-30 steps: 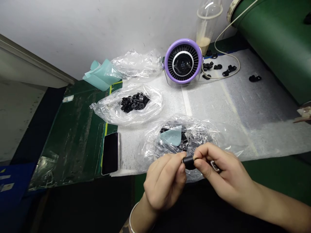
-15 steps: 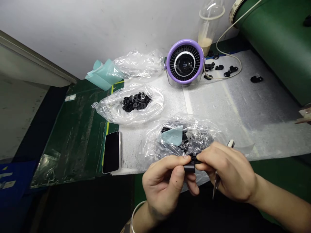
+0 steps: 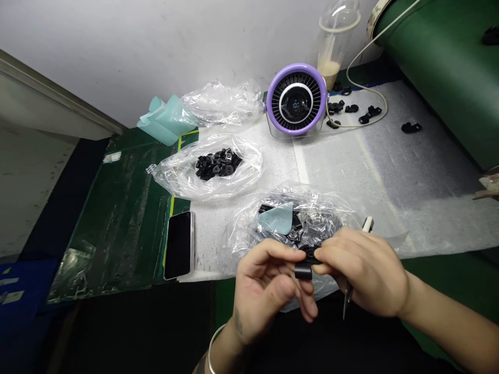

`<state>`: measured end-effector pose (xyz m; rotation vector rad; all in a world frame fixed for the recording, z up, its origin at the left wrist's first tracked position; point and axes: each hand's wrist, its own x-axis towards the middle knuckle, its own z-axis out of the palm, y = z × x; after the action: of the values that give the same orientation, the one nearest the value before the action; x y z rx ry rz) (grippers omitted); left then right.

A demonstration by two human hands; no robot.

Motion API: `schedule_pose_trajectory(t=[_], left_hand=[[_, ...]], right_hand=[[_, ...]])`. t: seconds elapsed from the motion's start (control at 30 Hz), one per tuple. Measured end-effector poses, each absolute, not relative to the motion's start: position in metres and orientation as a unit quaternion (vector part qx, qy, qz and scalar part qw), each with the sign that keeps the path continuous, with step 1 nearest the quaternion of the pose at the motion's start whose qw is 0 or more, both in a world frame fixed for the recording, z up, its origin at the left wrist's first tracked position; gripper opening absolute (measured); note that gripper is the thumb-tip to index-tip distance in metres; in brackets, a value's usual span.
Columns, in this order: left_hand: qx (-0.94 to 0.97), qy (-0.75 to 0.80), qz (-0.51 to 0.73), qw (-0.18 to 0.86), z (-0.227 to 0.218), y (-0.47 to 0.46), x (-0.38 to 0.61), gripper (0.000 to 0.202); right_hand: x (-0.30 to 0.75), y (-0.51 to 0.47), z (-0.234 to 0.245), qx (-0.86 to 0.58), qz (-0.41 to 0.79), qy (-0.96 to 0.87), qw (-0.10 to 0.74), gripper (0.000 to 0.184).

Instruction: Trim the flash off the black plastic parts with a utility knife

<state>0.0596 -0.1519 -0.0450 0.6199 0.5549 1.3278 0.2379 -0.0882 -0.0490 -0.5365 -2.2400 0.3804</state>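
A small black plastic part (image 3: pixel 303 270), with a round ringed section and a short cylinder, is held above the front plastic bag. My right hand (image 3: pixel 368 272) pinches its round section between thumb and index finger. Tucked in that same hand is a slim tool with a pale end (image 3: pixel 367 225) and a thin pointed metal tip (image 3: pixel 346 303); its middle is hidden by the hand. My left hand (image 3: pixel 261 291) keeps its index fingertip on the part's left side, other fingers beneath, while its thumb stands away. Black parts and a light-blue scrap (image 3: pixel 277 219) lie in the clear bag (image 3: pixel 244 228).
Another clear bag (image 3: pixel 175 174) holds several black parts (image 3: pixel 218 165). A phone (image 3: pixel 179 245) lies at left. Behind stand a purple fan (image 3: pixel 297 99) and a plastic cup (image 3: pixel 331 65). Loose black parts (image 3: pixel 411 127) and a cable (image 3: pixel 384 96) lie near a green roller (image 3: pixel 448 67).
My left thumb has come off the black plastic part and moved down, opening a gap. My right hand keeps its pinch, and the tool in it has shifted slightly.
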Motion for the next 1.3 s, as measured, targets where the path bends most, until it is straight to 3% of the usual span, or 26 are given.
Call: schedule_pose_trajectory(t=[0.17,0.4,0.57,0.7,0.83,1.0,1.17,1.3], left_hand=[[0.264,0.244,0.574,0.736,-0.049,-0.151,0.051,0.012],[0.249,0.244,0.537,0.768,-0.052,-0.153,0.048,0.017],[0.426,0.402,0.562,0.584,-0.051,-0.155,0.049,0.011],[0.574,0.413,0.578,0.407,-0.058,-0.155,0.049,0.016],[0.568,0.435,0.585,0.382,-0.058,-0.159,0.051,0.03],[0.546,0.486,0.575,0.368,-0.055,-0.168,0.049,0.038],[0.578,0.492,0.559,0.334,-0.058,-0.17,0.046,0.04],[0.613,0.488,0.545,0.3,-0.056,-0.168,0.045,0.052]], right_hand=[[0.235,-0.088,-0.047,-0.214,0.224,-0.86,0.406,0.014],[0.238,-0.089,-0.053,-0.162,0.191,-0.873,0.418,0.022],[0.237,-0.085,-0.046,-0.195,0.335,-0.817,0.427,0.02],[0.235,-0.089,-0.036,-0.234,0.547,-0.695,0.403,0.013],[0.239,-0.089,-0.033,-0.259,0.701,-0.535,0.394,0.017],[0.248,-0.084,-0.026,-0.314,0.647,-0.574,0.392,0.032],[0.247,-0.086,-0.017,-0.369,0.595,-0.655,0.286,0.01],[0.245,-0.088,-0.015,-0.369,0.588,-0.673,0.256,0.015]])
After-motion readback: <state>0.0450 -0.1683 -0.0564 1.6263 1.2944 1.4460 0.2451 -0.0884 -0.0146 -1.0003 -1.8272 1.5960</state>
